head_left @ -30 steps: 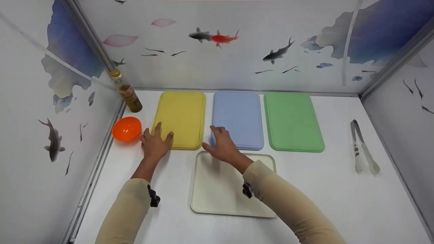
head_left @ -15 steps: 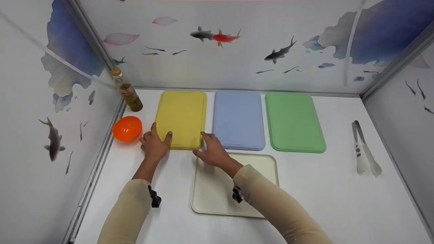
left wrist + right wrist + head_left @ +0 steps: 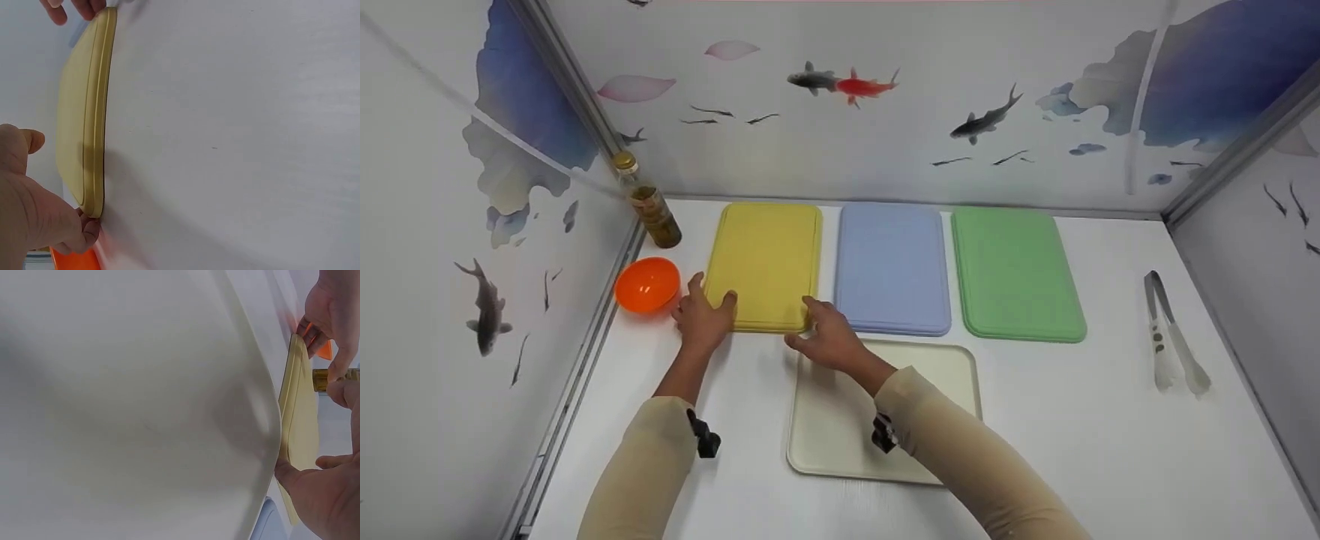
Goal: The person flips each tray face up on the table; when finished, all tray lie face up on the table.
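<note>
A yellow rectangular tray [image 3: 765,262], seemingly face down, lies flat on the white table. My left hand [image 3: 705,322] is at its front left corner; in the left wrist view the fingers [image 3: 89,232] touch the tray edge while the thumb stands off above. At the front right corner, my right hand [image 3: 834,341] reaches over a cream tray [image 3: 877,450], its fingers against the yellow edge. The thumb is spread away from them. Just left of the left hand stands an orange bowl [image 3: 648,285]. The fingertips of both hands are partly hidden in the head view.
A blue tray [image 3: 893,270] and a green tray [image 3: 1018,274] lie in line to the right. Metal tongs [image 3: 1174,334] lie at the far right. A bottle of brown liquid [image 3: 656,214] stands in the back left corner. Printed wall panels enclose the table.
My right hand has moved left from the blue tray to the yellow tray's right edge. My left hand has drawn outward to its left edge. The head view has shifted slightly.
</note>
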Action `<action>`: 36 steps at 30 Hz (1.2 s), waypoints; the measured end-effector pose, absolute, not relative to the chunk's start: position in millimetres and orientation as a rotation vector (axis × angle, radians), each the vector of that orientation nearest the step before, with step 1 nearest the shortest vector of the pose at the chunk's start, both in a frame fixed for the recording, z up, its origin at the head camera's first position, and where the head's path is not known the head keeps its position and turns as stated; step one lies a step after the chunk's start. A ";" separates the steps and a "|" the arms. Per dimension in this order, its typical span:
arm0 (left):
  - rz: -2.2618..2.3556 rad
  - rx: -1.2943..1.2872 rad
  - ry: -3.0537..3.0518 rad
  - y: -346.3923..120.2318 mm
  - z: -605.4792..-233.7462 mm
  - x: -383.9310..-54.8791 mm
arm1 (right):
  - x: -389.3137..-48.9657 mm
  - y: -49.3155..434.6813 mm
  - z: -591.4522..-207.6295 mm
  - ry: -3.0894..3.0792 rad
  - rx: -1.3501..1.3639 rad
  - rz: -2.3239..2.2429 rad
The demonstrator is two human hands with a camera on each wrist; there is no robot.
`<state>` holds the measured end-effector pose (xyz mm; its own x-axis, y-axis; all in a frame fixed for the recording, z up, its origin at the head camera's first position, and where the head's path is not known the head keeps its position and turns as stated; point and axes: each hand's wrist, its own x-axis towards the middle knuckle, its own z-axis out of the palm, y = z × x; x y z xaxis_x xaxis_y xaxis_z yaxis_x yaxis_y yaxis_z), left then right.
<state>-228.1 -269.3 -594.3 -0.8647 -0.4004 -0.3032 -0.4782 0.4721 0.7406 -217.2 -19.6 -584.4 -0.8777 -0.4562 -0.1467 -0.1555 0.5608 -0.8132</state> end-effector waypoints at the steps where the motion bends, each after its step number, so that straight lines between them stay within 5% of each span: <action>1: 1.367 -0.788 2.619 -269.0 -594.8 -228.0 | -217.1 -19.9 -584.9 2.453 -0.495 -1.237; 36: 1.815 -0.822 3.032 -243.9 -575.6 -215.6 | -227.1 -20.6 -589.9 2.355 -0.474 -1.312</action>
<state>-215.6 -243.9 -575.6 -0.7871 -0.5908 0.1772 -0.1230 0.4318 0.8936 -227.1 -20.6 -589.9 -0.8620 -0.4742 -0.1792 -0.0972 0.5015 -0.8597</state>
